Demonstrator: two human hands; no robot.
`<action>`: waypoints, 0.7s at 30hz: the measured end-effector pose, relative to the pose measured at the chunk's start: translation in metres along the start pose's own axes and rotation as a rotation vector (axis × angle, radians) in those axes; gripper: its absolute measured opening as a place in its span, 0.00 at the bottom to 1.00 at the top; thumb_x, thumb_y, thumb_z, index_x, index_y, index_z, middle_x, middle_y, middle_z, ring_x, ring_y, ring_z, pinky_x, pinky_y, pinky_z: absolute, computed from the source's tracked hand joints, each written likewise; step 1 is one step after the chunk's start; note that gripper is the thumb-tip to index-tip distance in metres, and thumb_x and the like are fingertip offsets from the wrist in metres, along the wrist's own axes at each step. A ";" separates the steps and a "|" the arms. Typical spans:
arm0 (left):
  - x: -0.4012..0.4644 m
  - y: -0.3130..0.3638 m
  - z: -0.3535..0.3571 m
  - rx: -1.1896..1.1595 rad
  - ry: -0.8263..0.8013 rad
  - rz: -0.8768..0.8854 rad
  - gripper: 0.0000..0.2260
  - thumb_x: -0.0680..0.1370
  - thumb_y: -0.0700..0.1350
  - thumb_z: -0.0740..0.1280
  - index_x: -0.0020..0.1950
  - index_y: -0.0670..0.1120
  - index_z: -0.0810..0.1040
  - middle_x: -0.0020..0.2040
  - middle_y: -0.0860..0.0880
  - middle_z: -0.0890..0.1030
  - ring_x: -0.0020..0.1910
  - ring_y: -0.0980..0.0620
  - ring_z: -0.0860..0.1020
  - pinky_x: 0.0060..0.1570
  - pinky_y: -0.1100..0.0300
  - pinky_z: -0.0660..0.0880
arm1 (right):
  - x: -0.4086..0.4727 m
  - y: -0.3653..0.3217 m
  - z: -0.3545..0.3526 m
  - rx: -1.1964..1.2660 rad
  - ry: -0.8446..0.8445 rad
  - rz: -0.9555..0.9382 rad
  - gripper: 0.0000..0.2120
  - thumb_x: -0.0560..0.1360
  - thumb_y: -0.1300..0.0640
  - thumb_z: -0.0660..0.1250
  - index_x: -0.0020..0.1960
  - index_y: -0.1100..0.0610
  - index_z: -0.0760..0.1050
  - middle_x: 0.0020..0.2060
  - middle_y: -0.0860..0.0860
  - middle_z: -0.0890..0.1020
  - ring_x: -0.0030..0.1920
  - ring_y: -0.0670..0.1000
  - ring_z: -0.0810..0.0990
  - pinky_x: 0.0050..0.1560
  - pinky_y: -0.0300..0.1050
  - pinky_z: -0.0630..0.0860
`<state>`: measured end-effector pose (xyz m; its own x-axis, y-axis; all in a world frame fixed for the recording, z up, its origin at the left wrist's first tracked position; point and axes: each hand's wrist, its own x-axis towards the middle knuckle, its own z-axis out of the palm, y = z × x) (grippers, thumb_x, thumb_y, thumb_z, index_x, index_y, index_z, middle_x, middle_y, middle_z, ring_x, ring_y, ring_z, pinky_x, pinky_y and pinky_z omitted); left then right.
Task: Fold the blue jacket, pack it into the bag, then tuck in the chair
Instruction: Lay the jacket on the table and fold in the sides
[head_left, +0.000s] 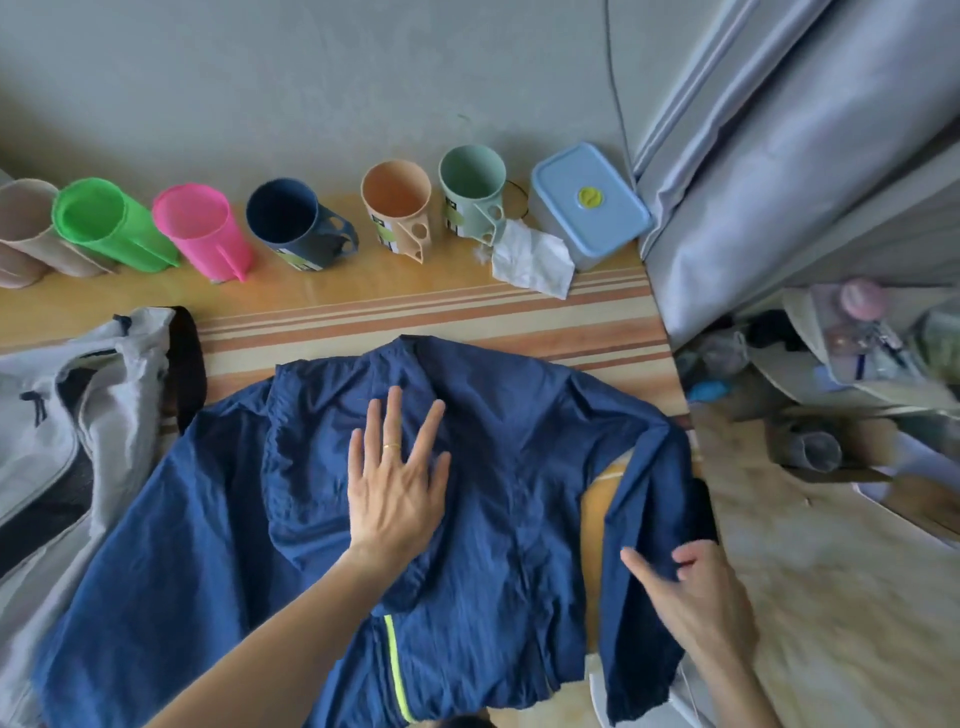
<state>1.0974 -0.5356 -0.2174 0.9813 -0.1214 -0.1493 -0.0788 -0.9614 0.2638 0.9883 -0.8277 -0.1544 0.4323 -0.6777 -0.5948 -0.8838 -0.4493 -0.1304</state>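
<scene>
While the blue jacket (498, 467) lies spread on the counter (363, 306), its collar points away from the person toward the wall and its hem comes toward the near edge, so its long axis runs from near to far. A neon yellow strip (396, 665) shows near the hem. The sleeve on the left spreads out flat toward the grey bag (78, 410), and its edge lies just beside or over the bag; the right sleeve (644, 545) bends at the counter's right edge and runs back toward the person.

The left hand (397, 483) rests palm down on the middle of the jacket just below the collar, its fingers straight and fanned, gripping nothing, with a ring on one finger; its forearm reaches in from the lower left. The right hand (696, 597) is at the right sleeve, with the thumb out over the cloth and the fingers curled at its outer edge, apparently pinching the fabric, though blur makes this uncertain.

Along the wall stands a row of cups (291, 223), a crumpled tissue (530, 257) and a blue lidded box (587, 202).
</scene>
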 end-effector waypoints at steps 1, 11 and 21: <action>0.000 0.002 0.003 0.008 -0.049 0.037 0.27 0.84 0.60 0.53 0.82 0.60 0.50 0.84 0.45 0.46 0.82 0.41 0.46 0.79 0.42 0.50 | -0.003 0.015 0.008 -0.028 -0.045 0.073 0.34 0.64 0.29 0.72 0.56 0.54 0.73 0.53 0.53 0.79 0.55 0.59 0.80 0.46 0.50 0.72; 0.005 0.009 0.007 0.073 -0.342 -0.016 0.28 0.83 0.64 0.47 0.81 0.64 0.40 0.82 0.47 0.35 0.81 0.42 0.37 0.79 0.42 0.45 | -0.018 0.066 0.041 0.213 0.132 0.169 0.27 0.69 0.48 0.78 0.59 0.60 0.71 0.58 0.60 0.75 0.60 0.64 0.75 0.49 0.54 0.70; -0.030 0.026 -0.019 -0.120 -0.156 0.154 0.25 0.83 0.60 0.57 0.79 0.56 0.63 0.82 0.42 0.57 0.80 0.40 0.55 0.77 0.43 0.59 | -0.025 0.077 0.026 0.501 -0.071 0.190 0.10 0.68 0.58 0.78 0.48 0.57 0.83 0.39 0.51 0.88 0.45 0.59 0.85 0.53 0.59 0.82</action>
<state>1.0690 -0.5519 -0.1879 0.9197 -0.3099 -0.2410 -0.1950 -0.8935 0.4046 0.9053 -0.8302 -0.1706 0.2585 -0.6714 -0.6946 -0.9299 0.0218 -0.3672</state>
